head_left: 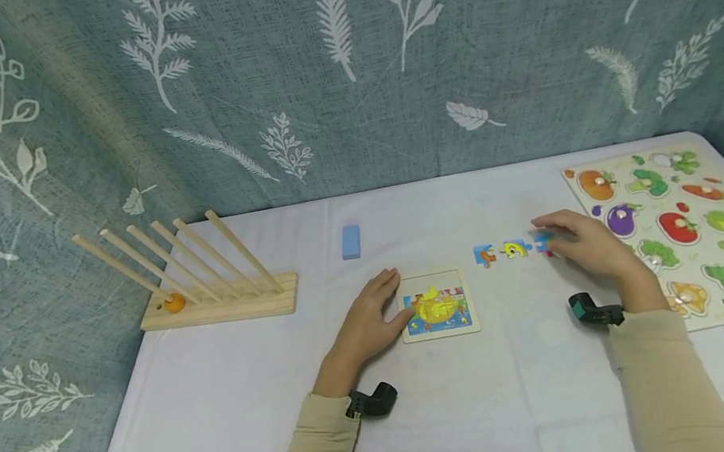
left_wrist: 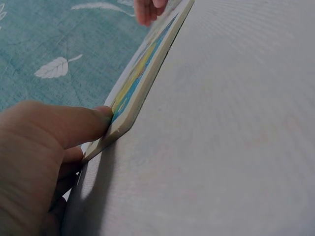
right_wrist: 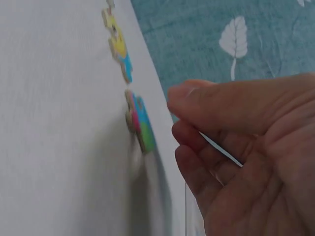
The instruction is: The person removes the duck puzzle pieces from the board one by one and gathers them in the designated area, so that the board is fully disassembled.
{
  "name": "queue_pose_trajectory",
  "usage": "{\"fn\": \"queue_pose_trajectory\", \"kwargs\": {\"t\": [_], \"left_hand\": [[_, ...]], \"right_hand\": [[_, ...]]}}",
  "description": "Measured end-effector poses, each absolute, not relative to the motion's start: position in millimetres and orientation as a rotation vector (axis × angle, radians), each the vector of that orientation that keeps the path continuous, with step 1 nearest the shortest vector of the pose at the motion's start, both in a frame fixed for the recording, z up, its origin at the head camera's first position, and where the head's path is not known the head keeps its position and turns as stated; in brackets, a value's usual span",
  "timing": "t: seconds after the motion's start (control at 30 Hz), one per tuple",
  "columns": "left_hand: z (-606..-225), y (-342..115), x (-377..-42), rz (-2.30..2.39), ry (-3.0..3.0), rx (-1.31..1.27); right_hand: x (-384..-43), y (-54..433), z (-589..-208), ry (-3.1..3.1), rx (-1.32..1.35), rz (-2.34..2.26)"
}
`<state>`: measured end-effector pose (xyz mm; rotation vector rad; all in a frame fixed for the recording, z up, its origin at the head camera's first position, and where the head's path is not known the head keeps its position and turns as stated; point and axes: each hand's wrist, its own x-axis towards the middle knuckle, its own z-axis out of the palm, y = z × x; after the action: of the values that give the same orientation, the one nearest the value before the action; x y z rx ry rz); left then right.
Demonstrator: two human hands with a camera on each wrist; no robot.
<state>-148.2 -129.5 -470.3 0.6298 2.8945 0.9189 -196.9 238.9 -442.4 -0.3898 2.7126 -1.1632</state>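
My left hand lies at the left side of a small wooden jigsaw puzzle with a yellow duck picture in a pale frame. In the left wrist view its thumb rests on the frame's corner, other fingers beside the edge. At the right, my right hand hovers by the rightmost of three loose pieces, a blue, pink and green puzzle piece. A gap shows between fingertips and piece in the right wrist view. Left of it are a yellow-and-blue piece and a blue-and-orange piece.
A wooden base with upright pegs stands back left, an orange bead on one peg. Behind the puzzle lies a blue block. A vegetable peg-puzzle board occupies the right side, close to the right forearm. A patterned curtain hangs behind.
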Motion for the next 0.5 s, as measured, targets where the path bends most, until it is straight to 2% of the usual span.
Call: {"fn": "queue_pose_trajectory", "kwargs": {"t": [0.23, 0.5], "left_hand": [[-468.2, -133.1, -150.5, 0.89, 2.84, 0.652], [-462.0, -136.8, -151.2, 0.79, 2.747, 0.725]], "right_hand": [[-199.8, 219.4, -438.7, 2.611, -0.503, -1.272], [-193.0, 174.9, -436.2, 2.537, -0.721, -1.27]]}}
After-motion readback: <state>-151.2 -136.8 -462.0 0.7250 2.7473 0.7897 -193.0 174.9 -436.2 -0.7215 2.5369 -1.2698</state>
